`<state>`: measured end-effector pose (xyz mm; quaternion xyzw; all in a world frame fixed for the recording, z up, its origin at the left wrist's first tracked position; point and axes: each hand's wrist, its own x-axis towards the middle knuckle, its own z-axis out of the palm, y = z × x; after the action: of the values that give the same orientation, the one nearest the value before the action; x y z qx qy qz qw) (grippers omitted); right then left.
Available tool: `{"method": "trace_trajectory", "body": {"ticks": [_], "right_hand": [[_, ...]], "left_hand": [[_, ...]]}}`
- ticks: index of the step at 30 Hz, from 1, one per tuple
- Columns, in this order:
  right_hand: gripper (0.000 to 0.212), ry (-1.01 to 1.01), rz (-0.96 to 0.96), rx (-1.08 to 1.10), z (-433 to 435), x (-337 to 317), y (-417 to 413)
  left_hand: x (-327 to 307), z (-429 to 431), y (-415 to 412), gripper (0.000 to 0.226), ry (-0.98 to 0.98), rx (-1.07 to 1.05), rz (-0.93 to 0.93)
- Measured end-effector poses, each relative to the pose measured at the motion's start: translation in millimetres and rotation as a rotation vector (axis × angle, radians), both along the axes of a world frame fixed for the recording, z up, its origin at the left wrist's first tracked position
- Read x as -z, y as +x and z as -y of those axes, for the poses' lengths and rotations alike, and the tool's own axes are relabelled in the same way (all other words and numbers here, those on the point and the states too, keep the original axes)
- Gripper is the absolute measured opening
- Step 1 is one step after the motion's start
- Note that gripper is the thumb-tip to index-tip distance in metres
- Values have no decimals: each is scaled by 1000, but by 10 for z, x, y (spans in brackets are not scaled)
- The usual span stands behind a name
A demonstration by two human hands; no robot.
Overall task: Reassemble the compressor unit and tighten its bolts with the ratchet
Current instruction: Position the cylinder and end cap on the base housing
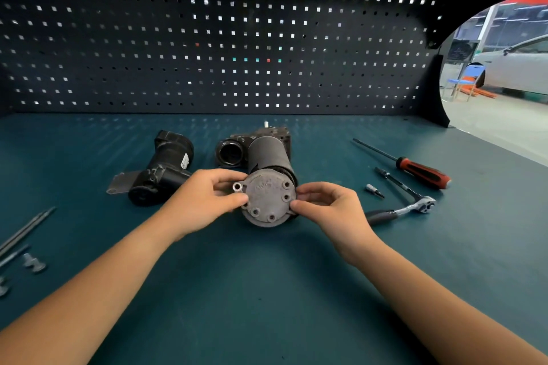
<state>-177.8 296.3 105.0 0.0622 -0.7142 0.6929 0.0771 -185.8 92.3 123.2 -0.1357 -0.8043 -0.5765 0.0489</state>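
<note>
The compressor unit (268, 154), a dark cylinder with a black housing behind it, lies on the teal bench with its end toward me. A round grey end cap (268, 197) with several bolt holes sits against that end. My left hand (204, 201) pinches the cap's left edge beside a shiny lug. My right hand (329, 206) pinches its right edge. The ratchet (400, 210) lies untouched to the right of my right hand. A separate black motor part (161, 172) rests left of the compressor.
A red-and-black screwdriver (415, 167) and a small bit (374, 190) lie near the ratchet. Long bolts (26, 230) and small metal pieces (34, 264) lie at the bench's left edge. A black pegboard (207, 38) walls the back.
</note>
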Motion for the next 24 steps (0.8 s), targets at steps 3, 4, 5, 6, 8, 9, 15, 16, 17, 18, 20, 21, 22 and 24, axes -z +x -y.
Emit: {"method": "trace_trajectory", "body": {"ticks": [3, 4, 5, 6, 8, 9, 15, 16, 17, 18, 20, 21, 22, 24], "right_hand": [[30, 88, -76, -21, -7, 6, 31], [32, 116, -109, -29, -9, 5, 41], [34, 146, -141, -36, -7, 6, 53], [37, 177, -172, -40, -1, 7, 63], [40, 228, -211, -35, 13, 14, 70], [40, 244, -215, -30, 13, 18, 71], [35, 335, -127, -29, -6, 55, 49], [34, 337, -122, -26, -7, 57, 43], [33, 332, -122, -20, -11, 56, 38], [32, 323, -129, -11, -14, 52, 34], [33, 290, -163, 21, -22, 34, 24], [34, 274, -185, 40, -27, 17, 14], [35, 267, -210, 57, -30, -4, -5], [35, 306, -271, 76, -27, -49, -50]], "left_hand": [[26, 10, 30, 39, -138, -29, -152], [31, 18, 38, 40, -200, -46, -221], [34, 29, 43, 40, -256, -65, -297], [33, 36, 45, 40, -309, -80, -374], [31, 48, 47, 36, -411, -103, -493], [35, 54, 46, 36, -456, -111, -525], [82, 77, 27, 38, -625, -77, -499], [81, 78, 24, 38, -613, -75, -479], [81, 80, 22, 37, -594, -74, -453], [83, 78, 22, 35, -570, -74, -415], [89, 61, 32, 30, -520, -87, -320], [98, 40, 37, 29, -503, -103, -277], [112, 12, 40, 32, -495, -127, -245], [160, -55, 39, 36, -481, -187, -208]]}}
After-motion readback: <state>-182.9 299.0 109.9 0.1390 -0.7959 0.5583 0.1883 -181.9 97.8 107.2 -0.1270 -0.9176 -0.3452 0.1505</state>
